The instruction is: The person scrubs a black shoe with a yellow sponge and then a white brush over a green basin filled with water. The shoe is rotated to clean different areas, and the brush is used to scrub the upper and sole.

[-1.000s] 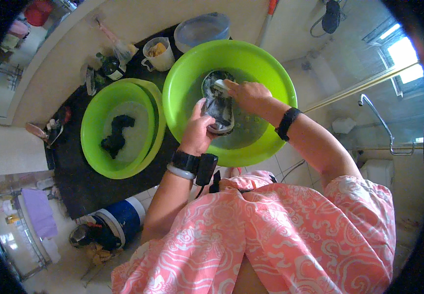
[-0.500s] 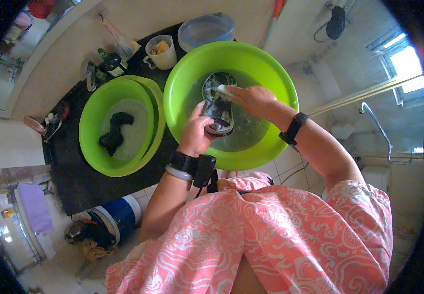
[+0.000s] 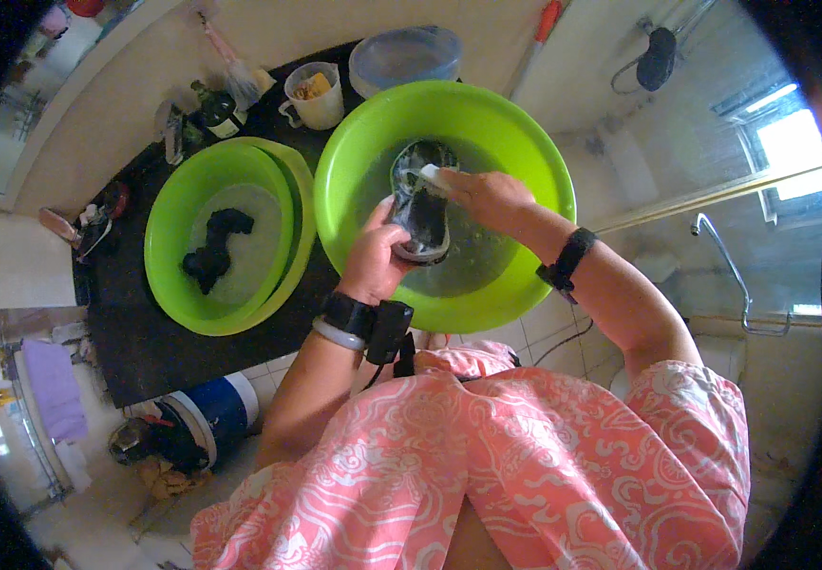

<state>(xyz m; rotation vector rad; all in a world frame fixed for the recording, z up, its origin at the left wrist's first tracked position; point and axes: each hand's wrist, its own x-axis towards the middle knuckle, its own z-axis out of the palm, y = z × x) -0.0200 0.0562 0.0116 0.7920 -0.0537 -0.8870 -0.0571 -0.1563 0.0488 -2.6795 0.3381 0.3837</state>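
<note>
A dark, foam-streaked slipper (image 3: pixel 422 218) is held lengthwise over the soapy water of a large green basin (image 3: pixel 523 142). My left hand (image 3: pixel 375 258) grips its near end from the left side, thumb on top. In my right hand (image 3: pixel 491 198) is a small white scrubbing brush (image 3: pixel 433 175), pressed on the slipper's upper middle; the fingers hide most of the brush. To the left, a smaller green basin (image 3: pixel 170 228) holds a wet black cloth item (image 3: pixel 217 251) in shallow cloudy water. A second green basin shows from beneath it.
The smaller basins stand on a black counter (image 3: pixel 140 356). Behind them are a dark green bottle (image 3: pixel 216 109), a clear mug (image 3: pixel 320 109) with something yellow inside, and a translucent tub (image 3: pixel 404 62). Below is a blue-and-white bucket (image 3: pixel 221 413). A curved metal pipe (image 3: pixel 736 266) is at right.
The view has shifted slightly. Both hands keep their grips, and the slipper stays in nearly the same place. White foam on its near half looks thinner.
</note>
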